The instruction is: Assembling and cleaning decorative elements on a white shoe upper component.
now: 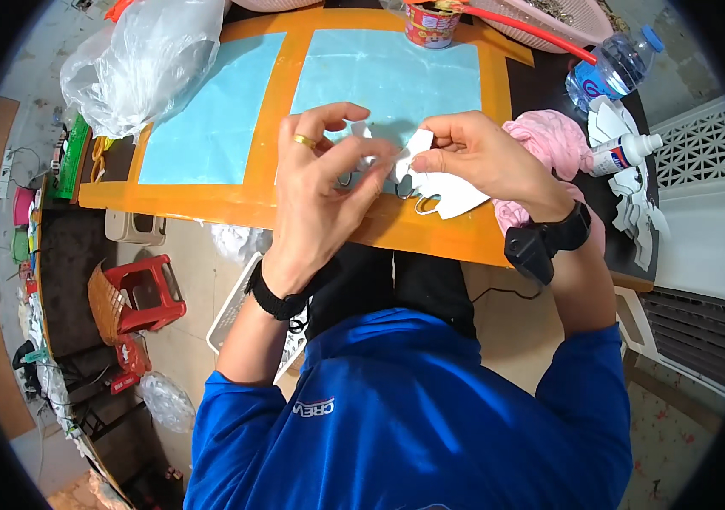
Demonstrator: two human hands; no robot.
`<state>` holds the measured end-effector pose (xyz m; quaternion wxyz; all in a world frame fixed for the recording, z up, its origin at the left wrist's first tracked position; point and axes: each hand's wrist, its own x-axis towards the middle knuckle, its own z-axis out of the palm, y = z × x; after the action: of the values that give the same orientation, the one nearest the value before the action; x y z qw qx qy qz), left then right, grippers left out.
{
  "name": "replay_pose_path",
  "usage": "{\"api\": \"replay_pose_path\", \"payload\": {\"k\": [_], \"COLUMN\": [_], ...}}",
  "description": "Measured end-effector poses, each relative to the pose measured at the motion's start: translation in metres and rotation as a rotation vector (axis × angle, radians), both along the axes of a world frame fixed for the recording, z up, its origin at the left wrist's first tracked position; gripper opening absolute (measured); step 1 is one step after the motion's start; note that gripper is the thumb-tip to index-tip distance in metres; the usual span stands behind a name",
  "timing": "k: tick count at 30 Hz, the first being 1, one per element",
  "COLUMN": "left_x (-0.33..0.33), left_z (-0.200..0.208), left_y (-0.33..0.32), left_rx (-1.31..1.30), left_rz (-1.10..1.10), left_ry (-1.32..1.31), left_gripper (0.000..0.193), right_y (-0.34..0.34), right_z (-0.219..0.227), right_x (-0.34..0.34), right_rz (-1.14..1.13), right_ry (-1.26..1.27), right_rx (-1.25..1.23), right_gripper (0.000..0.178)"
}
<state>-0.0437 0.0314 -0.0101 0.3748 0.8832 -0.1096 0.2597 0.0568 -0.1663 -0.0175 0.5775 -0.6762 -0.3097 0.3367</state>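
The right hand [486,157] pinches a white card piece [414,151] in its fingers, long axis slanting down-left, just right of the left hand [318,183]; whether those curled fingers pinch anything, I cannot tell.

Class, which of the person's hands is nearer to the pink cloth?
Right. The right hand is beside the pink cloth, on its left; the left hand is farther left.

Bright tabletop [192,200]; white pieces [460,195] nearly blown out; left fingers [349,157] slightly blurred; fisheye bend, black corners.
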Motion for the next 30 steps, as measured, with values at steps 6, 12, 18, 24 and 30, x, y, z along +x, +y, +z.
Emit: {"api": "replay_pose_path", "payload": {"k": [6, 12, 18, 24, 30], "left_x": [0.004, 0.007, 0.009, 0.010, 0.015], "left_z": [0.003, 0.008, 0.013, 0.022, 0.029], "left_y": [0.007, 0.011, 0.015, 0.018, 0.028], "left_rx": [0.040, 0.172, 0.149, 0.044, 0.069], "left_rz": [-0.141, -0.230, -0.278, -0.390, -0.491], "left_ry": [0.057, 0.011, 0.098, 0.252, 0.341], "left_gripper": [0.019, 0.020, 0.016, 0.013, 0.013], "right_y": [0.000, -0.001, -0.001, 0.001, 0.001], "right_z": [0.001, -0.002, -0.002, 0.002, 0.000], "right_x": [0.000, 0.000, 0.000, -0.005, -0.005], "right_rz": [0.023, 0.038, 0.076, 0.091, 0.102], "right_ry": [0.062, 0.077, 0.098, 0.048, 0.049], "right_rx": [-0.004, 0.010, 0.035, -0.006, -0.019], "right_gripper": [0.018, 0.017, 0.018, 0.020, 0.018]}}
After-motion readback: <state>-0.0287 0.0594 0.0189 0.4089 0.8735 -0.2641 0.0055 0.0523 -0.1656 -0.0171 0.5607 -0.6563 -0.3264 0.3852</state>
